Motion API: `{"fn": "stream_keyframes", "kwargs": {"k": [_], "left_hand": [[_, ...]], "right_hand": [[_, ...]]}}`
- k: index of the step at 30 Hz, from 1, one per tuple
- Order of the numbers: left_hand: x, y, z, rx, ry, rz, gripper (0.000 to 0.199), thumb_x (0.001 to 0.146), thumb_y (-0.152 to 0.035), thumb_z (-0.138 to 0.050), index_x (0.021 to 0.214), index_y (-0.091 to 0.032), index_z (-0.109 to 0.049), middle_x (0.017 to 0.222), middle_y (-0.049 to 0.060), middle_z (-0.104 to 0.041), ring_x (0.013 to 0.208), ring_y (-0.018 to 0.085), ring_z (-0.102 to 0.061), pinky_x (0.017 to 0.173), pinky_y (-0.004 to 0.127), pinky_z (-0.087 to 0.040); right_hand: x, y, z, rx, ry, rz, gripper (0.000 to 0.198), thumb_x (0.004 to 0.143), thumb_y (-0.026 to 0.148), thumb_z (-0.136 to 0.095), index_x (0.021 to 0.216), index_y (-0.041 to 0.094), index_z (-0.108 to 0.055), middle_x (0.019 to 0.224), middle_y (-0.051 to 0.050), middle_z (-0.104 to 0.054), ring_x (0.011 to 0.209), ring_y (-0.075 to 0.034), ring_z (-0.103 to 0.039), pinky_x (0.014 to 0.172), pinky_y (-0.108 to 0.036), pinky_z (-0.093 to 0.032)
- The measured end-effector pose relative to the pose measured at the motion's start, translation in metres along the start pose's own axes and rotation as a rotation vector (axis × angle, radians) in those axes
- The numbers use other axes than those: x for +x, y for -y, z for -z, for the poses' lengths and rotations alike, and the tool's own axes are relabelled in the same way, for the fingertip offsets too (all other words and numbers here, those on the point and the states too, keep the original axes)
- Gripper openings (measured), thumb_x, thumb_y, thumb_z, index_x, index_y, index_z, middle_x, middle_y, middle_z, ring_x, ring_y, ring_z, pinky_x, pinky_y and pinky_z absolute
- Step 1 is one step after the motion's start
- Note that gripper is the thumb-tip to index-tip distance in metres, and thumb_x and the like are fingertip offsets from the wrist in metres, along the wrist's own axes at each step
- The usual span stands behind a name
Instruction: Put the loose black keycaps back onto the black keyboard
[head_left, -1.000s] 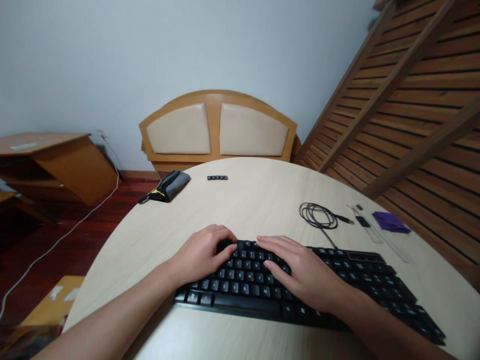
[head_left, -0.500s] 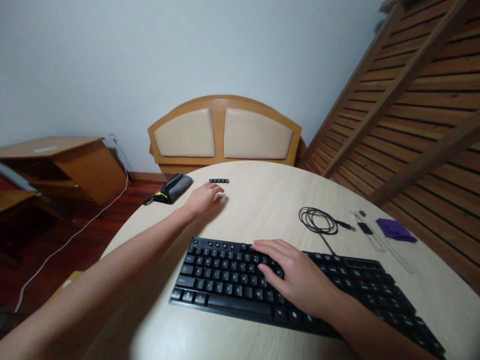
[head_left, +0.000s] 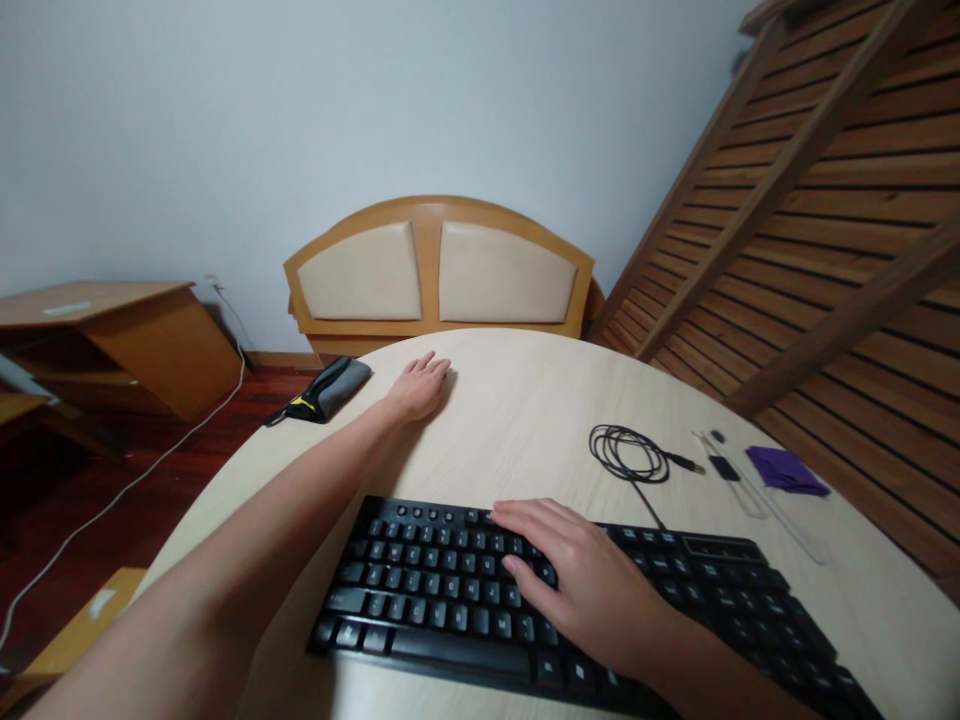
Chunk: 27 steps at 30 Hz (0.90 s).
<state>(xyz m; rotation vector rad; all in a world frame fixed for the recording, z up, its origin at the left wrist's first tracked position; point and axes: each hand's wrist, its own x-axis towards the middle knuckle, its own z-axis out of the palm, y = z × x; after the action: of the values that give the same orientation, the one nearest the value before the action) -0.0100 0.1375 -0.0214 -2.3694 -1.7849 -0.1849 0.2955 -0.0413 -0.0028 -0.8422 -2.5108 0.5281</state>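
Note:
My left hand [head_left: 421, 385] reaches far across the round table with its fingers stretched and somewhat apart, palm down. The short row of black keycaps seen earlier at this spot is out of sight, apparently under the hand; whether the fingers touch it I cannot tell. My right hand [head_left: 574, 570] lies spread on a black keyboard [head_left: 427, 590], fingertips at its top row and thumb over the letter keys. It covers part of the middle keys. The keyboard's coiled USB cable [head_left: 630, 453] lies behind it.
A grey and black pouch [head_left: 337, 388] lies left of my left hand. On the right are a purple folded cloth [head_left: 786, 470], a white stick [head_left: 780, 508] and a small black item [head_left: 724, 467]. A wooden headboard [head_left: 430, 270] stands beyond the table [head_left: 517, 400].
My left hand has moved forward a little and its fingers have spread over the row of keycaps, which is now hidden. My right hand stays on the keyboard. The view has shifted slightly.

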Motion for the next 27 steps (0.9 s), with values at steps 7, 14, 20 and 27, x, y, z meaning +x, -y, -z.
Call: {"fn": "stream_keyframes", "kwargs": {"k": [7, 14, 20, 27], "left_hand": [[0.000, 0.001, -0.004, -0.048, -0.003, 0.028, 0.051, 0.096, -0.014, -0.038, 0.147, -0.010, -0.040, 0.154, 0.016, -0.044, 0.149, 0.029, -0.028, 0.118, 0.046, -0.027], [-0.009, -0.010, 0.006, -0.115, -0.015, -0.025, 0.045, 0.093, -0.014, -0.043, 0.136, -0.009, -0.053, 0.142, 0.017, -0.057, 0.135, 0.029, -0.050, 0.114, 0.042, -0.035], [-0.038, -0.025, 0.021, -0.219, -0.021, -0.093, 0.033, 0.091, -0.016, -0.048, 0.115, -0.016, -0.070, 0.125, 0.009, -0.069, 0.112, 0.025, -0.065, 0.100, 0.034, -0.048], [-0.084, -0.045, 0.048, -0.359, -0.034, 0.006, 0.023, 0.090, -0.016, -0.057, 0.105, -0.017, -0.074, 0.100, 0.009, -0.076, 0.087, 0.023, -0.072, 0.082, 0.034, -0.054]], "right_hand": [[0.001, 0.001, 0.000, 0.005, 0.010, -0.008, 0.034, 0.094, 0.022, -0.055, 0.127, 0.017, -0.064, 0.131, -0.009, -0.066, 0.120, -0.023, -0.060, 0.106, -0.042, -0.049], [0.000, 0.000, 0.001, -0.002, 0.012, -0.001, 0.035, 0.095, 0.023, -0.055, 0.128, 0.017, -0.063, 0.132, -0.009, -0.066, 0.121, -0.023, -0.060, 0.107, -0.042, -0.048], [0.000, 0.000, 0.000, 0.009, -0.017, 0.011, 0.034, 0.095, 0.023, -0.055, 0.127, 0.019, -0.064, 0.130, -0.009, -0.067, 0.119, -0.023, -0.061, 0.105, -0.044, -0.049], [0.000, 0.000, 0.000, -0.003, -0.026, 0.030, 0.034, 0.096, 0.025, -0.054, 0.129, 0.021, -0.063, 0.131, -0.009, -0.067, 0.120, -0.023, -0.061, 0.105, -0.045, -0.050]]}}
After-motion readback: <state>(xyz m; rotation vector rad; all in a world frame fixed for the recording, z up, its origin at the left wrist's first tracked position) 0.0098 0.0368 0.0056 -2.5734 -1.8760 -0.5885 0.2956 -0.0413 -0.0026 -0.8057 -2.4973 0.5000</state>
